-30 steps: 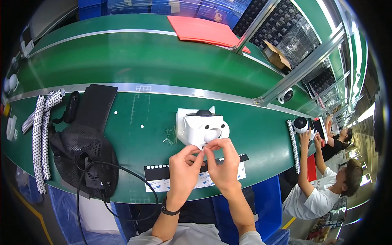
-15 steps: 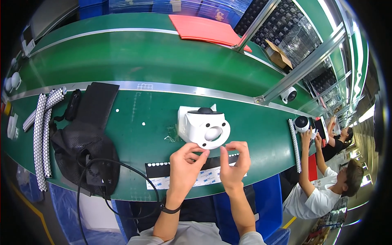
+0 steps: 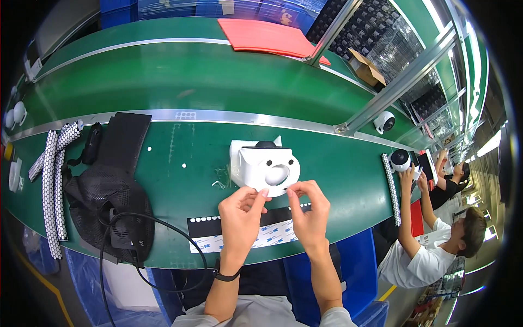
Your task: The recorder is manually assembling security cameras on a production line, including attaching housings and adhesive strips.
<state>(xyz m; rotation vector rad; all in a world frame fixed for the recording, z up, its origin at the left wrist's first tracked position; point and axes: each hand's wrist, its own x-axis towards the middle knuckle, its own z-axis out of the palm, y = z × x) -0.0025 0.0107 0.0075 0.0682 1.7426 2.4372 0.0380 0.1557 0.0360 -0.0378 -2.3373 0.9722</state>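
both my hands pinch closed at the near rim of the white housing (image 3: 265, 168), left hand (image 3: 240, 212) and right hand (image 3: 309, 210) equally near, the housing lying just beyond my fingertips, its long axis running left to right across them.

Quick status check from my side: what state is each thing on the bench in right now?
White housing: lying on the green table, round opening up.
Left hand: fingertips pinched at the housing's front edge.
Right hand: fingertips pinched beside it.
Black strip: flat under the hands.
Black cable: looped, slack.
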